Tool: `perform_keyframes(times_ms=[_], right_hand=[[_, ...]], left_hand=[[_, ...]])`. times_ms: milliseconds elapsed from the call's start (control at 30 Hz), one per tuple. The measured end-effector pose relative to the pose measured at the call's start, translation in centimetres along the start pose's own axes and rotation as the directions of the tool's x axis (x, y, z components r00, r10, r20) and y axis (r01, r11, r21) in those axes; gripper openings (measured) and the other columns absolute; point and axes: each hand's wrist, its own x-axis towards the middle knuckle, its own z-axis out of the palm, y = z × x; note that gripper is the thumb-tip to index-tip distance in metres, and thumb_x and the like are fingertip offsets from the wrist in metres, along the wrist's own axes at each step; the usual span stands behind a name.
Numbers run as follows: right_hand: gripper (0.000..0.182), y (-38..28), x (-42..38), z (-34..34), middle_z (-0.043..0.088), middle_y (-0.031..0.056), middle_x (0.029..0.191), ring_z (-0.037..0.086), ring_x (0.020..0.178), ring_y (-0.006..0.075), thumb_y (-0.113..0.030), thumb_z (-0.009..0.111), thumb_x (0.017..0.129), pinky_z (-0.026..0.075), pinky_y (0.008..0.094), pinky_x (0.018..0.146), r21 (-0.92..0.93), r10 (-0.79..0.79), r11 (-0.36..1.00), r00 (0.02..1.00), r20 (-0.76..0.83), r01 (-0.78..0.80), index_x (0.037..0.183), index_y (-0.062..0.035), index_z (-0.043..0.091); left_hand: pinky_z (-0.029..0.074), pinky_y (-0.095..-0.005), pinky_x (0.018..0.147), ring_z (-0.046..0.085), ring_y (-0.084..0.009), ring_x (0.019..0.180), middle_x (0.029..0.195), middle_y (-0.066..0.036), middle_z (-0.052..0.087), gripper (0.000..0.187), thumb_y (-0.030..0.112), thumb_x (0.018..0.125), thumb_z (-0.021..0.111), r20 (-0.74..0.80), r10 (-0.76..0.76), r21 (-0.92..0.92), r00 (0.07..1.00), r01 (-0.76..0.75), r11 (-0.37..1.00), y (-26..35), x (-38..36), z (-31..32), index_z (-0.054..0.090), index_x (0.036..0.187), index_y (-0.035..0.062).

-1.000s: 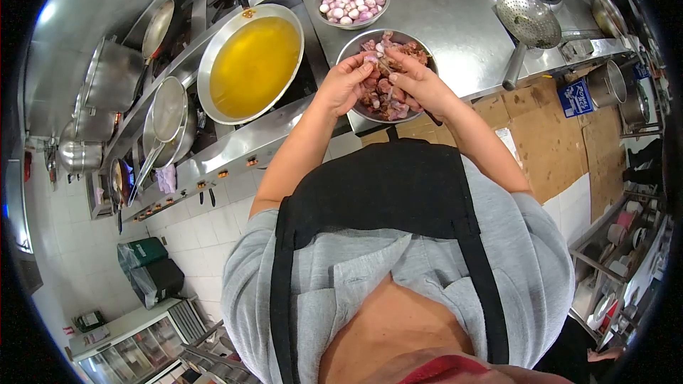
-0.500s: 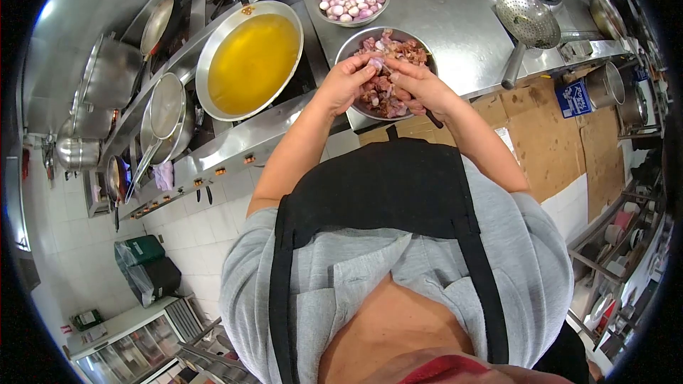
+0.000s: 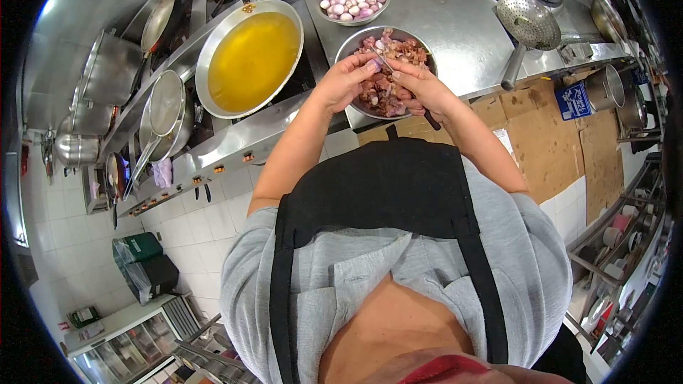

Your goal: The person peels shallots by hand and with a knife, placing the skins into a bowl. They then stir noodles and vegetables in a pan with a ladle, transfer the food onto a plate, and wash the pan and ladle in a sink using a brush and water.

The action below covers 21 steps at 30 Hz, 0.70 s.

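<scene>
Over a metal bowl of shallot skins and unpeeled shallots [image 3: 427, 92], my two hands work close together. My left hand [image 3: 345, 82] is closed on a small purple-white shallot [image 3: 375, 64], held at the fingertips. In my right hand [image 3: 425, 89] is a small knife [image 3: 432, 121]; its black handle sticks out below the palm and its thin blade points up and left beside the shallot. Just beyond stands a second metal bowl [image 3: 388, 1], filled with peeled shallots.
On the stove at left sits a large pan of yellow oil [image 3: 252, 64]. A wire strainer [image 3: 166, 103] rests on a pot beside it. A perforated skimmer [image 3: 528, 25] lies on the steel counter [image 3: 455, 35] at right. Cardboard [image 3: 541, 135] covers the floor below.
The knife blade has turned and now shows above the fingers, pointing up and left. Both hands have stayed almost in place over the bowl.
</scene>
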Motion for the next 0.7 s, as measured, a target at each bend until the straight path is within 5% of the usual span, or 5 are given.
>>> perform_keyframes(times_ms=[233,433,700], right_hand=[[0.048,-0.4,0.4,0.0,0.042,-0.0014,0.061,0.032,0.041,0.0064,-0.017,0.043,0.094,0.023,0.0213,0.036,0.048,-0.01,0.999,0.997,-0.076,0.014,0.14,-0.0133,0.032],[0.049,0.3,0.9,-0.7,0.043,-0.0007,0.063,0.034,0.041,0.007,-0.018,0.045,0.094,0.025,0.0228,0.037,0.13,-0.023,0.991,0.998,-0.062,0.031,0.14,-0.0126,0.032],[0.051,0.1,0.4,0.7,0.045,-0.0039,0.068,0.038,0.051,0.0039,-0.018,0.047,0.093,0.03,0.0187,0.04,-0.088,-0.039,0.995,0.999,0.0,0.039,0.141,-0.0133,0.03]], left_hand=[[0.049,-0.0305,0.084,0.058,-0.0187,0.099,0.111,-0.01,0.058,0.039,0.01,0.088,0.058,-0.104,0.001,-0.11,0.995,-0.012,0.994,-0.3,0.4,0.0,0.045,0.124,0.0014],[0.049,-0.0309,0.086,0.058,-0.0201,0.1,0.111,-0.01,0.058,0.037,0.008,0.088,0.058,-0.049,0.031,-0.212,0.998,-0.041,0.976,-0.6,0.6,-0.2,0.047,0.122,0.0003],[0.047,-0.0316,0.087,0.059,-0.0196,0.097,0.11,-0.01,0.058,0.036,0.006,0.087,0.059,-0.138,0.032,-0.133,0.99,-0.05,0.99,-0.4,1.0,0.2,0.049,0.12,-0.0004]])
